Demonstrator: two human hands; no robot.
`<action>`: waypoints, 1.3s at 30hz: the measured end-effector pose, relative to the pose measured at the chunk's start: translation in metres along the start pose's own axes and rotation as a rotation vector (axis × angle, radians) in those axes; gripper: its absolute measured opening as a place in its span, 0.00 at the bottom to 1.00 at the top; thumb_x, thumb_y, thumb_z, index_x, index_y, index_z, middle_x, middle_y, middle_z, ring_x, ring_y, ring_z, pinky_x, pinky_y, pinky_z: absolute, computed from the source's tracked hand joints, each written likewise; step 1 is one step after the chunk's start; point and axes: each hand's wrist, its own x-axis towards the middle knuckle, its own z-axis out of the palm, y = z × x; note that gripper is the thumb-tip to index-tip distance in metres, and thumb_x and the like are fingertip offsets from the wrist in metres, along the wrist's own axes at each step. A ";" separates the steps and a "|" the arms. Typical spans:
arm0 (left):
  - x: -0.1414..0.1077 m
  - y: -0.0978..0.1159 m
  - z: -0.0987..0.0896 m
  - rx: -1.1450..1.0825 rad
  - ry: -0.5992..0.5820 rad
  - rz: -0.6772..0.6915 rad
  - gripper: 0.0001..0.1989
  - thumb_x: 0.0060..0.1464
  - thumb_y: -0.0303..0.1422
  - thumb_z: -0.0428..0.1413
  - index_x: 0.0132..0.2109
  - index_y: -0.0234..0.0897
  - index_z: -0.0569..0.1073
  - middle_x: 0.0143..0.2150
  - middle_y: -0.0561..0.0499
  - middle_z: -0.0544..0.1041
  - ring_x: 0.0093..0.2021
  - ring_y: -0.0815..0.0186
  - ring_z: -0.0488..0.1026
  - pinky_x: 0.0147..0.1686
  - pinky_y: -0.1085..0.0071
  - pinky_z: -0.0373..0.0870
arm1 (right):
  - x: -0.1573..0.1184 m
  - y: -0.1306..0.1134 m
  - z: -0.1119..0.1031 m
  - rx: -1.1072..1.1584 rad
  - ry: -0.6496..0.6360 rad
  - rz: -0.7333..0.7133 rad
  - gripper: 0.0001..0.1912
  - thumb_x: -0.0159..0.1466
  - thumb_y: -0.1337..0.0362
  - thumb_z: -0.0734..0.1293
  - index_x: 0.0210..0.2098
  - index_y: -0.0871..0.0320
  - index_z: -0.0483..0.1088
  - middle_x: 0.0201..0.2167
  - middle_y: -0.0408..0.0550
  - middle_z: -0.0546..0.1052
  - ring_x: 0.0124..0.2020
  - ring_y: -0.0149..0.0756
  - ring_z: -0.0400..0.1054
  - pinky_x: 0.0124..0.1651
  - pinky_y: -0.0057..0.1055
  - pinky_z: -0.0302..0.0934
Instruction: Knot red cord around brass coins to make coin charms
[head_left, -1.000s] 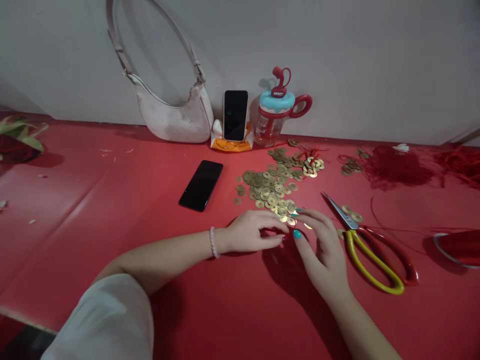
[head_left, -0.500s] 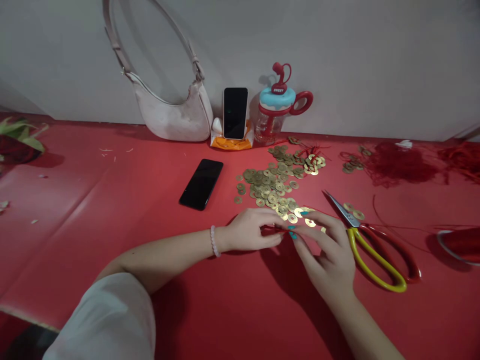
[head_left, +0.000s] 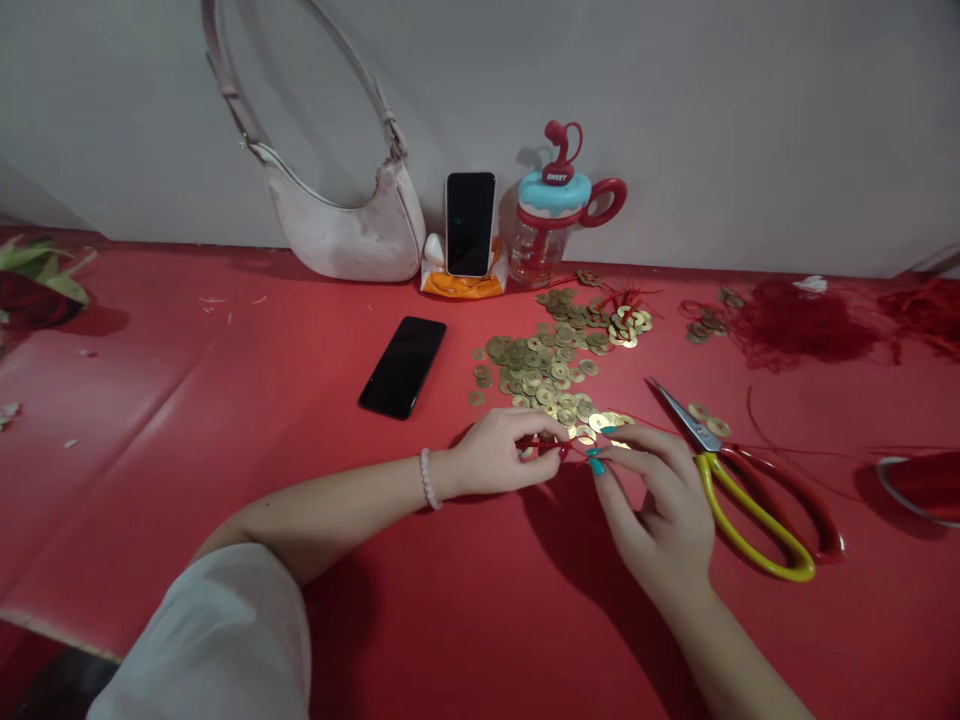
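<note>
My left hand, with a pink bead bracelet at the wrist, pinches a red cord between thumb and forefinger. Facing it from the right, my right hand is closed in a pinch on the same cord, its teal nails close to the left fingertips. A short stretch of cord shows between the two hands; the rest is partly hidden by my fingers. Just beyond the fingertips spreads a pile of brass coins with holes. Scissors with a yellow and a red handle lie right of my right hand.
A black phone lies left of the coins. Against the wall stand a pale handbag, a propped phone and a cup with a blue lid. Tangled red cord and a red spool are at right.
My hands have drawn slightly apart, and a short length of red cord now shows between them. My left hand has risen a little. The things on the table have stayed put.
</note>
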 end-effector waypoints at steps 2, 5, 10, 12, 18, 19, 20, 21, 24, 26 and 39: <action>0.000 0.001 0.000 -0.003 -0.008 0.004 0.08 0.49 0.28 0.52 0.37 0.34 0.74 0.30 0.50 0.75 0.29 0.72 0.68 0.31 0.76 0.66 | 0.000 0.001 0.001 0.010 0.006 0.032 0.08 0.58 0.72 0.64 0.36 0.55 0.67 0.38 0.49 0.69 0.41 0.39 0.65 0.42 0.39 0.62; 0.000 0.002 -0.001 -0.006 0.000 0.022 0.07 0.49 0.28 0.52 0.36 0.33 0.74 0.29 0.50 0.74 0.28 0.72 0.68 0.30 0.76 0.66 | -0.001 0.001 0.002 0.023 0.006 0.055 0.08 0.58 0.72 0.64 0.36 0.55 0.68 0.38 0.49 0.70 0.41 0.39 0.66 0.42 0.39 0.62; 0.001 0.001 0.000 0.016 0.034 0.023 0.08 0.48 0.26 0.52 0.36 0.33 0.74 0.29 0.50 0.76 0.28 0.71 0.69 0.30 0.76 0.66 | -0.001 -0.001 0.003 0.036 -0.017 0.067 0.08 0.58 0.72 0.63 0.37 0.54 0.68 0.38 0.49 0.70 0.40 0.39 0.66 0.42 0.39 0.63; 0.001 -0.001 0.000 0.043 0.048 0.017 0.09 0.47 0.26 0.53 0.36 0.33 0.75 0.30 0.50 0.76 0.28 0.71 0.69 0.31 0.76 0.66 | -0.002 -0.002 0.003 0.036 -0.029 0.053 0.08 0.58 0.72 0.63 0.37 0.54 0.68 0.37 0.49 0.70 0.40 0.39 0.66 0.42 0.38 0.63; 0.001 -0.004 0.002 0.059 0.062 0.010 0.10 0.45 0.26 0.53 0.37 0.34 0.75 0.31 0.50 0.77 0.29 0.70 0.70 0.31 0.76 0.67 | -0.002 -0.003 0.002 0.052 -0.069 0.006 0.09 0.57 0.73 0.63 0.37 0.55 0.67 0.37 0.49 0.70 0.39 0.38 0.66 0.41 0.37 0.63; 0.001 -0.004 0.002 0.054 0.056 0.012 0.10 0.46 0.26 0.53 0.37 0.34 0.75 0.31 0.50 0.77 0.29 0.70 0.70 0.31 0.76 0.67 | -0.002 -0.003 0.001 0.068 -0.080 0.013 0.09 0.57 0.73 0.63 0.36 0.55 0.67 0.37 0.49 0.70 0.39 0.38 0.66 0.41 0.37 0.63; 0.001 -0.004 0.002 0.050 0.048 0.014 0.10 0.46 0.26 0.53 0.37 0.34 0.75 0.31 0.50 0.77 0.29 0.70 0.70 0.32 0.76 0.67 | -0.001 -0.003 0.001 0.092 -0.102 0.028 0.08 0.58 0.72 0.62 0.35 0.55 0.67 0.37 0.49 0.70 0.40 0.38 0.66 0.42 0.37 0.63; 0.001 -0.004 0.001 0.048 0.037 0.015 0.10 0.46 0.26 0.53 0.37 0.34 0.75 0.31 0.50 0.77 0.29 0.71 0.70 0.32 0.76 0.67 | -0.001 -0.002 0.000 0.121 -0.134 0.049 0.06 0.59 0.72 0.61 0.34 0.55 0.67 0.37 0.49 0.70 0.40 0.38 0.66 0.42 0.37 0.63; 0.002 -0.003 0.000 0.042 -0.014 0.013 0.10 0.49 0.27 0.52 0.38 0.34 0.74 0.31 0.50 0.76 0.29 0.71 0.69 0.32 0.75 0.67 | 0.001 -0.001 -0.001 0.179 -0.195 0.148 0.09 0.62 0.69 0.58 0.27 0.56 0.66 0.35 0.49 0.71 0.39 0.37 0.67 0.39 0.35 0.63; 0.001 -0.001 -0.001 0.035 -0.053 0.029 0.10 0.50 0.28 0.51 0.39 0.33 0.74 0.31 0.50 0.75 0.27 0.72 0.68 0.32 0.76 0.67 | 0.001 0.000 -0.001 0.184 -0.187 0.213 0.10 0.63 0.68 0.57 0.27 0.56 0.66 0.33 0.48 0.72 0.36 0.36 0.67 0.37 0.33 0.63; 0.001 0.000 -0.002 0.000 -0.101 0.086 0.09 0.51 0.27 0.51 0.36 0.31 0.75 0.28 0.50 0.73 0.26 0.73 0.66 0.29 0.77 0.65 | -0.001 0.002 0.005 0.067 -0.089 0.186 0.06 0.61 0.69 0.62 0.33 0.55 0.71 0.31 0.46 0.75 0.35 0.36 0.68 0.40 0.35 0.63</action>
